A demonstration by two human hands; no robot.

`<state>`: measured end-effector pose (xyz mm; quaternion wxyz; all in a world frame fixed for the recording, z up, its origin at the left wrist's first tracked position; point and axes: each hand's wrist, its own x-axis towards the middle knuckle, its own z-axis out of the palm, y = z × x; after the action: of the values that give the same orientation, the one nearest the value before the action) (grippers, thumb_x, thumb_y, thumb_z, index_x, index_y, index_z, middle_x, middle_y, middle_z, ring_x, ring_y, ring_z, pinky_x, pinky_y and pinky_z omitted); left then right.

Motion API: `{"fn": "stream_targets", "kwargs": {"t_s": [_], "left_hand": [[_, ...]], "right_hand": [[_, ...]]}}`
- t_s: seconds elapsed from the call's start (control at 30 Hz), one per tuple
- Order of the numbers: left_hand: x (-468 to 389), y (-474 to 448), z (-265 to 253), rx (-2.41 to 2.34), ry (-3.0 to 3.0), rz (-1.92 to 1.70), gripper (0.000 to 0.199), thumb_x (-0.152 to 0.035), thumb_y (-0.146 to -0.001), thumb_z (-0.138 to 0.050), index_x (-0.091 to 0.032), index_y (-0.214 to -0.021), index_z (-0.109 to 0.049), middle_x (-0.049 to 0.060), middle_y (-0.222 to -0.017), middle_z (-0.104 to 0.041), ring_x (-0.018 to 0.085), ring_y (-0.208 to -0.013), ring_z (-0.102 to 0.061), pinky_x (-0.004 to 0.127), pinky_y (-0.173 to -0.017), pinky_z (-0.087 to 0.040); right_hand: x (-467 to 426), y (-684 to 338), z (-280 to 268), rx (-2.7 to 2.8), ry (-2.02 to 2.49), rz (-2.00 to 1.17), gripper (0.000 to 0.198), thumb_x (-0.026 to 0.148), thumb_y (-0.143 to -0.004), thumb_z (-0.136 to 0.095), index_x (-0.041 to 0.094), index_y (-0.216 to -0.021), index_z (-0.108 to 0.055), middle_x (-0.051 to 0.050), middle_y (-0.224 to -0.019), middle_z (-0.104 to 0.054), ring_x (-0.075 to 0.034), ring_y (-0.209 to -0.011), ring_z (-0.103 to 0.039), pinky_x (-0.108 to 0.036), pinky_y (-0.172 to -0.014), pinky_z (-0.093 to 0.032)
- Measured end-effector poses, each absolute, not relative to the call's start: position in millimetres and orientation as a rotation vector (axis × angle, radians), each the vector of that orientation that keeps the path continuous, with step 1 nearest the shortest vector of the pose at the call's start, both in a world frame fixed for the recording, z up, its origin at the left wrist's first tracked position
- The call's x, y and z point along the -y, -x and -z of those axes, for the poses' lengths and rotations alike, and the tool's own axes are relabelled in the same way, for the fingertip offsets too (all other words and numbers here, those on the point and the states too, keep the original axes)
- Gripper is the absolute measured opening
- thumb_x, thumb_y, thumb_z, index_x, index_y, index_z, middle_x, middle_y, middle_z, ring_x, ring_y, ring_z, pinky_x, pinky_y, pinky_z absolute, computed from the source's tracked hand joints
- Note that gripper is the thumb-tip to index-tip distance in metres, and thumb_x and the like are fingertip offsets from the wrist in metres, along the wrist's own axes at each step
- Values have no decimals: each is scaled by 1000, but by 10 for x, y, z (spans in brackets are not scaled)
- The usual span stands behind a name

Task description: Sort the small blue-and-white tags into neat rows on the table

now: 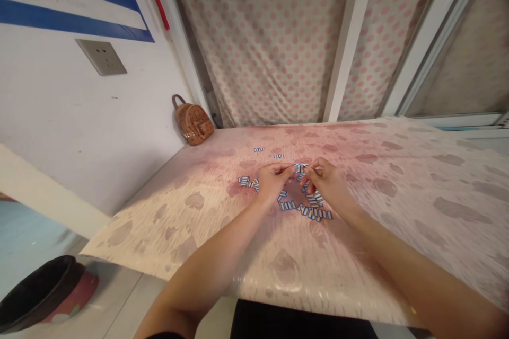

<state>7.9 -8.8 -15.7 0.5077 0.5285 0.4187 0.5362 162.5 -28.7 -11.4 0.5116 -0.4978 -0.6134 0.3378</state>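
Observation:
A short strip of small white pieces with blue edges (300,168) spans the gap between my hands, just above the table. My left hand (271,180) pinches its left end between thumb and fingers. At its right end is my right hand (324,179), fingers closed in a pinch. Below and between the hands lies a loose heap of similar blue-and-white strips (310,213), partly covered by the hands. More strips (244,181) lie left of my left hand. Two single strips (259,149) lie apart, farther back.
The table (246,243) has a glossy patterned cover. A small brown backpack-shaped bag (194,123) stands at its back left corner by the wall. A dotted curtain (270,37) hangs behind. On the floor at lower left is a dark-lined bin (75,296).

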Motion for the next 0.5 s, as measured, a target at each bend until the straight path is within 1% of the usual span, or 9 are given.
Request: {"fn": "stream_targets", "kwargs": {"t_s": [0.13,0.27,0.33,0.4,0.43,0.5], "left_hand": [[91,-81,160,-997,-1279,-1297,14,-30,-77,-75,-17,-81,-77,6,-77,-75,18,-74,-70,27,-67,-53],[87,-91,154,-1009,-1240,-1301,11,-26,-77,-74,-16,-80,-77,5,-76,-75,17,-72,-70,25,-65,-53],[81,-87,143,-1023,-1213,-1299,9,-24,-77,-73,-16,-80,-77,5,-75,-75,17,-72,-70,24,-64,-52],[73,-71,129,-1039,-1201,-1301,9,-24,-77,-73,-16,-79,-76,5,-74,-75,17,-71,-70,24,-62,-52],[70,-61,123,-1046,-1201,-1305,9,-25,-77,-74,-16,-79,-76,5,-74,-75,17,-71,-70,24,-61,-52],[64,-40,114,-1057,-1204,-1312,12,-27,-76,-75,-16,-80,-76,5,-75,-75,17,-70,-70,24,-60,-52]], "right_hand": [[286,-1614,112,1476,1195,-828,32,52,-86,-58,23,-80,-46,-1,-65,-70,-13,-41,-55,-25,-43,-44],[272,-1619,130,1497,1195,-822,25,45,-87,-56,24,-80,-45,2,-61,-66,-13,-42,-53,-25,-45,-41],[263,-1636,139,1532,1230,-703,21,42,-86,-56,24,-81,-46,4,-57,-60,-14,-44,-51,-26,-47,-38],[258,-1655,137,1596,1273,-507,21,40,-85,-61,23,-92,-52,5,-58,-55,-15,-50,-51,-27,-50,-37],[259,-1663,132,1641,1285,-416,26,39,-84,-63,23,-102,-54,4,-62,-55,-15,-53,-51,-27,-52,-37],[268,-1672,113,1748,1288,-305,43,37,-83,-64,24,-123,-53,2,-72,-57,-16,-58,-53,-28,-55,-38]]}}
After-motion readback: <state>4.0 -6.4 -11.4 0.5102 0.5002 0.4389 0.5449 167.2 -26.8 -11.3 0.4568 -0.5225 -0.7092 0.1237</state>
